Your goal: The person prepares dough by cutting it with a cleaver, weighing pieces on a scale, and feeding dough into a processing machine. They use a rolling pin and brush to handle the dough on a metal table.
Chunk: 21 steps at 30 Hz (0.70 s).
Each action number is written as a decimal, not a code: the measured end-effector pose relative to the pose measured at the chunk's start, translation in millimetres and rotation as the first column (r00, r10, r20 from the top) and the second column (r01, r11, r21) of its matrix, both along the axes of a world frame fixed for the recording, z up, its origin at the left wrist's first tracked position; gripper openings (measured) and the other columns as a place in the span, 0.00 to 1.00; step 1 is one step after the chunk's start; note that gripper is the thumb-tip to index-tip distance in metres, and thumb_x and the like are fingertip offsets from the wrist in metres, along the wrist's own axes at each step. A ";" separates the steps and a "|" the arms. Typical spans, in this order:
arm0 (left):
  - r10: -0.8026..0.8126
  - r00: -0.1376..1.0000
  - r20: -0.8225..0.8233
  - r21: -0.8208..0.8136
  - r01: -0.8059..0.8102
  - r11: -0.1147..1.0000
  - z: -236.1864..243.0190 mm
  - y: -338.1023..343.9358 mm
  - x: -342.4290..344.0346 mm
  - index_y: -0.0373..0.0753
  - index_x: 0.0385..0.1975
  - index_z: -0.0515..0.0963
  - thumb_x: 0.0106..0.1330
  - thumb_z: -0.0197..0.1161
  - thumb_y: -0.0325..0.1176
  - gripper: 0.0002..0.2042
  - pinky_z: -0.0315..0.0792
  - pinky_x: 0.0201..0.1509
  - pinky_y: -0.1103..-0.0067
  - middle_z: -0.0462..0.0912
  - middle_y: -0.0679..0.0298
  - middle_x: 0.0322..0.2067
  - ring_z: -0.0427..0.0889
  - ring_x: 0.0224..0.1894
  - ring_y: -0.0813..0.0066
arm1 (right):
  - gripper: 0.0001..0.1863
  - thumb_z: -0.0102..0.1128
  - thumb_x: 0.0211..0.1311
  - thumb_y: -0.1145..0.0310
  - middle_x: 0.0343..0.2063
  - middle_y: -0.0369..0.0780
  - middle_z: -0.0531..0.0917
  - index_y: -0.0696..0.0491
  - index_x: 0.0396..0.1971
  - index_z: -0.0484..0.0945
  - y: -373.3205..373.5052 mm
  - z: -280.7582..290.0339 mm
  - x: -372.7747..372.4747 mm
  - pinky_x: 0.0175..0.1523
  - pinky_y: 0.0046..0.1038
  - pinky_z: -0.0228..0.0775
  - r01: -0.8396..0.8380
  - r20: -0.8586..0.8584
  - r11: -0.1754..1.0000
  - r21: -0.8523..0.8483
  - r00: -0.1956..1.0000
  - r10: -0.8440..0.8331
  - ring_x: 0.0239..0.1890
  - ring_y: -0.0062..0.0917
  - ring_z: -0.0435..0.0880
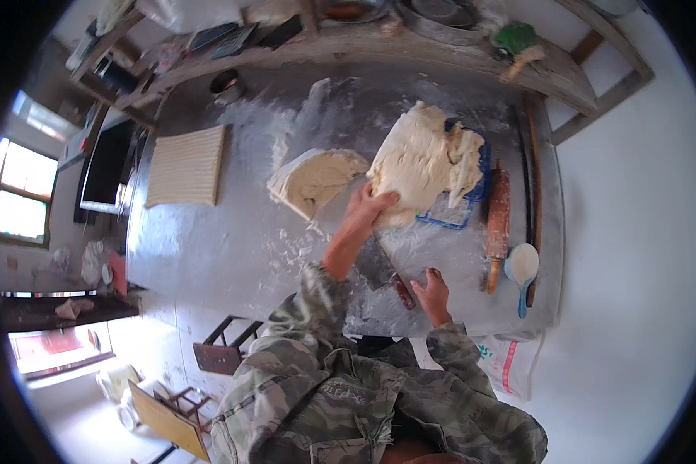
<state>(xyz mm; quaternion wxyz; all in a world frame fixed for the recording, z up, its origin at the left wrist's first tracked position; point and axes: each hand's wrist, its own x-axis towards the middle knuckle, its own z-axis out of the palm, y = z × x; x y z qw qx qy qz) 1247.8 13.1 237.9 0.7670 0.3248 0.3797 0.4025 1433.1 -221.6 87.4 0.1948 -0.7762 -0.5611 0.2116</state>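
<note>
My left hand grips the near-left edge of a large pale dough slab, which lies over part of a blue plastic basket with torn dough on its right side. A cut, rounded dough mound sits just to the left. Below my left hand lies a metal scraper with a worn wooden handle. My right hand is beside that handle, thumb and fingers apart, holding nothing visible. A floured rolling pin and a scoop of white powder lie farther right on the floured metal table.
Ridged dough strips lie at the table's left, a metal cup behind. A cluttered wooden shelf spans the back. A long wooden rod lies along the right side near a white wall. Stools and a window stand left.
</note>
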 end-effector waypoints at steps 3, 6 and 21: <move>0.024 0.988 -0.154 0.035 -0.019 0.999 -0.3 -39.3 -93.9 0.30 0.53 0.76 0.52 0.71 0.33 0.27 0.78 0.44 0.76 0.84 0.62 0.41 0.84 0.39 0.73 | 0.31 0.72 0.51 0.56 0.56 0.50 0.74 0.60 0.51 0.77 4.2 -6.8 -30.5 0.54 0.41 0.76 -0.110 0.194 0.993 -0.032 0.974 0.114 0.61 0.45 0.72; -0.013 0.928 -0.372 -0.007 0.011 1.000 -19.8 -72.8 -176.5 0.30 0.52 0.78 0.51 0.71 0.33 0.26 0.78 0.44 0.76 0.84 0.63 0.40 0.84 0.39 0.74 | 0.27 0.72 0.50 0.57 0.62 0.50 0.69 0.59 0.47 0.80 10.5 -14.3 -52.1 0.56 0.45 0.74 -0.121 0.234 0.982 -0.146 0.960 0.153 0.65 0.47 0.67; -0.107 0.794 -0.599 -0.073 0.079 0.994 -141.4 -76.5 -341.6 0.31 0.43 0.82 0.54 0.71 0.32 0.18 0.77 0.38 0.73 0.85 0.64 0.32 0.83 0.32 0.73 | 0.10 0.66 0.47 0.67 0.32 0.49 0.85 0.55 0.28 0.83 18.0 -15.6 -77.5 0.41 0.46 0.76 -0.058 0.238 0.965 -0.257 0.964 0.121 0.33 0.47 0.84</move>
